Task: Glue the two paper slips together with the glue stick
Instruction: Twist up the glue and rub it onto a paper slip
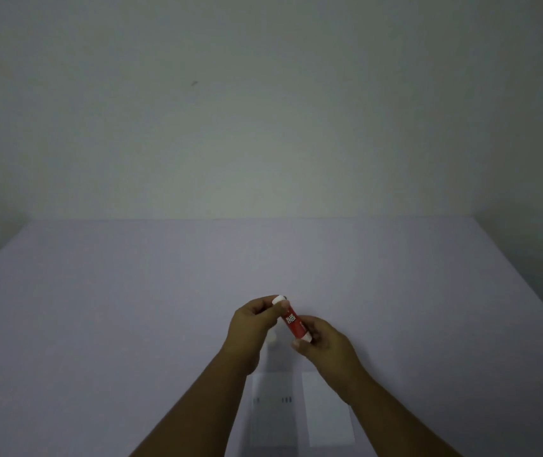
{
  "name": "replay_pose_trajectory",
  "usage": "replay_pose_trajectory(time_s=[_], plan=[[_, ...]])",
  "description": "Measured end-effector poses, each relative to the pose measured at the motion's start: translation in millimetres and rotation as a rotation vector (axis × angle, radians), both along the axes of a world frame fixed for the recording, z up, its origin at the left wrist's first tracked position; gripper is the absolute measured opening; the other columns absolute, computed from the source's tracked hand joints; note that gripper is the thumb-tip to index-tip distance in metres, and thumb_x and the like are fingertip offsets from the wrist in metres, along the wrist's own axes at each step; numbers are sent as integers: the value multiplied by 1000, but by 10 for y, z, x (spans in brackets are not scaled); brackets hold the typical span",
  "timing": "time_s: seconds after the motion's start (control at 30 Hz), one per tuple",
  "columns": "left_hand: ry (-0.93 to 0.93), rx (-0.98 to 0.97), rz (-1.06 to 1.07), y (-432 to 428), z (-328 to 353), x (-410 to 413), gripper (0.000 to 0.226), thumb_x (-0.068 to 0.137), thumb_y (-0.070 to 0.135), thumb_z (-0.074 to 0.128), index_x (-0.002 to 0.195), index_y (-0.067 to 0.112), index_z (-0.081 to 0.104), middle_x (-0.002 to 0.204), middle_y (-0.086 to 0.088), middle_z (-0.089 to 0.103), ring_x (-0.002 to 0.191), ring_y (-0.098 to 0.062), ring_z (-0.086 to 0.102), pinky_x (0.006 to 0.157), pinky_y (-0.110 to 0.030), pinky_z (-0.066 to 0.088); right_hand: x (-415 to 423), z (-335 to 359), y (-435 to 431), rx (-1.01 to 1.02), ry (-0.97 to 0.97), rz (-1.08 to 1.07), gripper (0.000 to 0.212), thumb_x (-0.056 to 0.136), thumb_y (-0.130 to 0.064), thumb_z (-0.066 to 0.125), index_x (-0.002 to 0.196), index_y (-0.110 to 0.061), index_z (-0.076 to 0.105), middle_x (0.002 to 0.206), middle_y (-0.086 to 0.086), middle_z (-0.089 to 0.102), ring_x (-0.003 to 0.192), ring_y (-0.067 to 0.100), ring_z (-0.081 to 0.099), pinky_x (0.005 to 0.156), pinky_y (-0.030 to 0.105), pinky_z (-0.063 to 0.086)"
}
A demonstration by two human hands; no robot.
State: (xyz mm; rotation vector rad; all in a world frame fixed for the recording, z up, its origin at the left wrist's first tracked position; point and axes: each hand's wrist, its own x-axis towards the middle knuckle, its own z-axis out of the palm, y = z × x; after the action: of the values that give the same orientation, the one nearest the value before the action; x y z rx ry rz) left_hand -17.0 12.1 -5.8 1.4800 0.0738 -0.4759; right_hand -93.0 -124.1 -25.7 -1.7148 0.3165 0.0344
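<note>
A red glue stick (pixel 294 322) with white ends is held tilted above the table. My left hand (pixel 253 324) pinches its upper white end (pixel 278 299) and my right hand (pixel 323 341) grips its lower end. A small white object (pixel 271 341), perhaps a cap, lies on the table below my left hand; I cannot tell for sure what it is. Two white paper slips lie side by side near the front edge: the left slip (pixel 271 413) has faint print, the right slip (pixel 328 420) is plain. My forearms cover part of each.
A pale lilac table (pixel 131 308) fills the lower half of the view and meets a plain light wall (pixel 263 110) at the back. The table's right edge runs diagonally at the far right.
</note>
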Motion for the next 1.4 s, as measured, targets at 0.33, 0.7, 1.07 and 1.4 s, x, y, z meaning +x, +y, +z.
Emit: replay_pose_trajectory(time_s=[0.33,0.7,1.07,1.4], plan=[[59,-162,4,156,81,-278,32,87,20,64,113,2,66,110,-14,69,111,-27,61,105,-38,43,-280,63,57,768,145,-136,32,76,-21,62,101,-1,64,82,16,70,69,22,66,63,29,58],[-23,-188,-36,188,235,-363,40,71,32,71,104,9,71,97,-5,73,107,-24,63,95,-32,48,-358,183,189,853,262,-202,41,78,-40,62,90,-1,69,63,8,65,53,15,58,49,24,49],[17,-194,-30,204,225,-370,40,70,30,71,103,8,72,93,-3,74,99,-19,65,87,-25,49,-396,264,212,827,313,-214,38,85,-37,55,83,-1,65,58,7,55,51,14,46,50,24,41],[-4,-177,-21,185,235,-377,34,80,25,67,108,6,69,102,-9,71,106,-24,63,97,-33,46,-390,283,187,783,233,-252,32,88,-28,55,97,2,61,64,10,55,56,17,49,54,27,45]])
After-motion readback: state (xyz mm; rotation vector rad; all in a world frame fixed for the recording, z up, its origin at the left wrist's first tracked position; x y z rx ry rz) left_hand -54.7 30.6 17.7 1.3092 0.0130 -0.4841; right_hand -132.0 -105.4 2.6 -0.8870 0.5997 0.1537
